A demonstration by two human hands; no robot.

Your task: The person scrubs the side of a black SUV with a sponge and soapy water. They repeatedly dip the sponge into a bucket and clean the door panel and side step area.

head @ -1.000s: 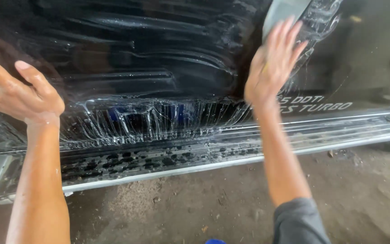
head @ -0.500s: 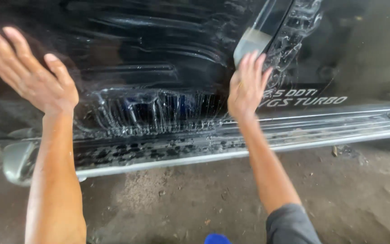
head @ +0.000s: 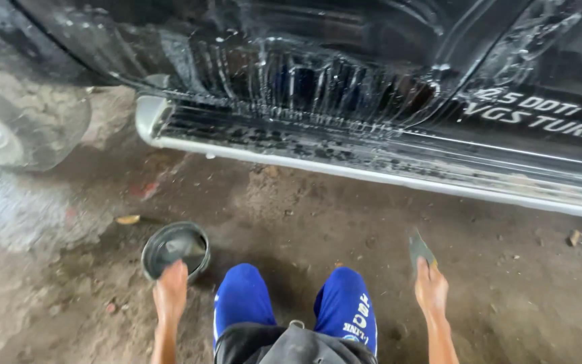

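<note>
Here, crouched, the left hand (head: 171, 291) dips loosely open into the bowl (head: 175, 250), perhaps wetting fingers. Right of the bowl, the right hand (head: 431, 290) pinches 1 sanding sheet (head: 420, 251). Beyond the bowl stands the wet car door (head: 318, 61); wet-sanding seems paused, so the sheet likely wants wetting first.

Bare forearms, blue trousers (head: 250, 300) with white lettering at one knee, dark grey shirt (head: 291, 344).
</note>
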